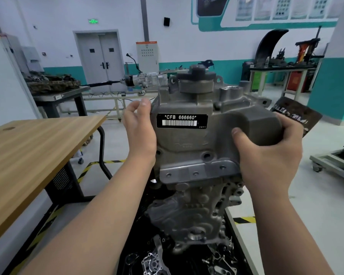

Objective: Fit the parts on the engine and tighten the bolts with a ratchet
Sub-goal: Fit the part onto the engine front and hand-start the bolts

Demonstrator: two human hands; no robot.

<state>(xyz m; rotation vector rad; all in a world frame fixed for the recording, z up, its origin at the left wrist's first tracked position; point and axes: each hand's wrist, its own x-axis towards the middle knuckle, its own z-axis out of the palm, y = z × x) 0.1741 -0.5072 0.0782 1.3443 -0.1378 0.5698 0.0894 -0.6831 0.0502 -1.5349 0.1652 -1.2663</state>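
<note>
Grey cast-metal cover (197,143) fills mid-frame, right on top of the engine (195,213); can't tell if it's actually seated. The engine's lower end is lost in dark clutter at the bottom edge. Right hand (270,155) grips the cover's right bulge, thumb in front, fingers hidden behind. Left hand (141,133) clasps the left edge, fingertips mostly hidden. Barcode label (182,121) reads CFB 666660, smaller print unreadable.

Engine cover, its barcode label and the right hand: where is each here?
engine cover (187,149), head view, on its grey front face.
barcode label (182,121), head view, on its white bars.
right hand (272,155), head view, on its back.
</note>
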